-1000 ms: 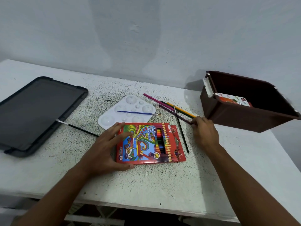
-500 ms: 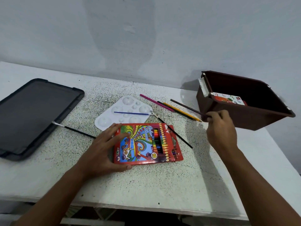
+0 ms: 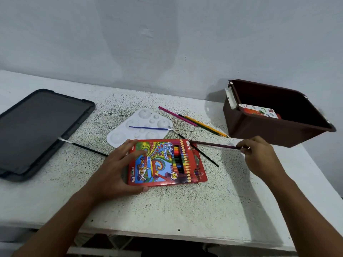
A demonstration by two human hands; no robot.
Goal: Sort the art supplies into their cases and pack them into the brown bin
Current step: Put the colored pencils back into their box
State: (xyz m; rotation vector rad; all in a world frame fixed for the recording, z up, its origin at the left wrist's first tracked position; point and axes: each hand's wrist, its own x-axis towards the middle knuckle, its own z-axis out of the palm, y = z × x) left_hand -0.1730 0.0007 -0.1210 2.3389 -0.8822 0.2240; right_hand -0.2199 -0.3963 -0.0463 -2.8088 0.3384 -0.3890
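The left hand [image 3: 113, 169] grips the colour pencil box [image 3: 167, 162] flat on the worktop [image 3: 167, 206] to steady it, while the right hand [image 3: 259, 156] pinches a purple pencil [image 3: 213, 144], tip aimed at the box's near end, apparently to slide it in, with the brown bin [image 3: 274, 130] just beyond that hand.
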